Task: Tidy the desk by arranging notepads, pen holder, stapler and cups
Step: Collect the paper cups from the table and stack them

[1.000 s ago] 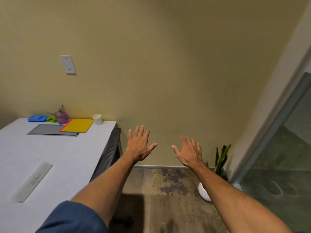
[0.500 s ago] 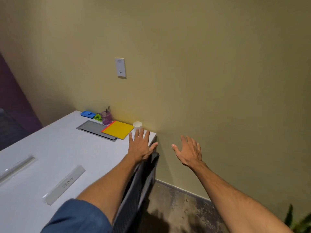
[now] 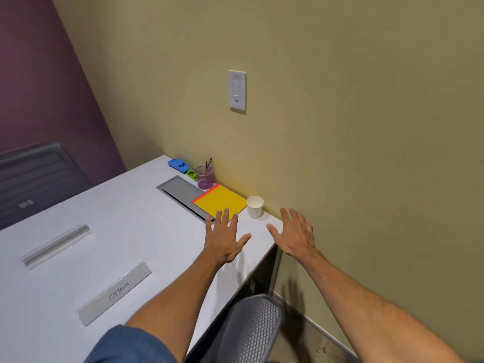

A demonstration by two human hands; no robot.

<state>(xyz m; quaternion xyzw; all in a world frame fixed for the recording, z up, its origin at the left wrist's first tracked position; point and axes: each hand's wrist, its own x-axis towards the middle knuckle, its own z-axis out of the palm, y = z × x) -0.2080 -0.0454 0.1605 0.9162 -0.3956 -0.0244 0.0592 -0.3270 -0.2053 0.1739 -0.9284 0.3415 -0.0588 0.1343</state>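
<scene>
Yellow notepad (image 3: 221, 201), red-edged, on table (image 3: 131, 231) beside white cup (image 3: 254, 206). Near corner hidden behind left hand (image 3: 225, 239); right hand (image 3: 296, 235) alongside, both spread wide, empty. Green item (image 3: 192, 174) by pen holder (image 3: 205, 176) unclear.

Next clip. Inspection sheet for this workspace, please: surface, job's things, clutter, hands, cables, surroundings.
Surface: white desk, grey hatch set in it.
Job's things: yellow notepad, purple pen holder, blue stapler and white cup in a row along the wall.
Clutter: small green item beside the pen holder; OSTRICH nameplate; clear strip.
Hands: left hand and right hand open, spread near the desk corner, holding nothing.
Cables: nothing seen.
Surroundings: wall switch, mesh chair.
</scene>
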